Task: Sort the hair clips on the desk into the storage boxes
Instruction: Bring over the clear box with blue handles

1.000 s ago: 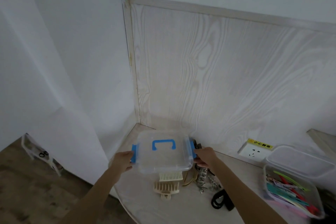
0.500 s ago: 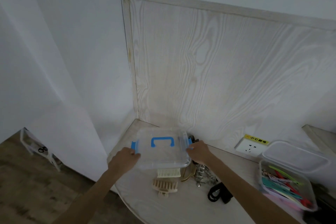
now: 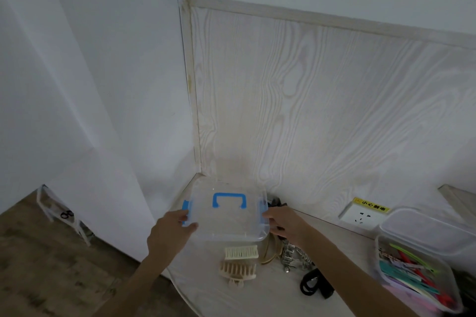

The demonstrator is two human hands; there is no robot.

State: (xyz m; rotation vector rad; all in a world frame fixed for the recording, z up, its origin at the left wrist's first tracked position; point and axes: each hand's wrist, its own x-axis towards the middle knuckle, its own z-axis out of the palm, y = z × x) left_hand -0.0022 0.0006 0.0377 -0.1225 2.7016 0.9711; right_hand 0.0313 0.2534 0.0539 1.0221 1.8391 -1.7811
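A clear storage box with a blue handle and blue side latches (image 3: 228, 221) sits at the desk's back left corner. My left hand (image 3: 171, 231) grips its left side at the latch. My right hand (image 3: 283, 221) holds its right side. In front of the box lie two cream claw clips (image 3: 239, 262), a tan clip (image 3: 270, 252), several silver metal clips (image 3: 293, 257) and black clips (image 3: 315, 284). A second clear box (image 3: 417, 267) at the right holds several colourful clips, with its lid leaning behind it.
The pale wooden desk (image 3: 257, 298) has a curved front edge on the left. A wood-grain panel (image 3: 322, 110) backs it, with a wall socket (image 3: 360, 215) under a yellow label. A small white rack (image 3: 59, 211) stands on the floor at the left.
The box has come down from a slightly raised hold to rest lower on the desk. Both hands stayed on its sides, my left thumb now over the lid's edge.
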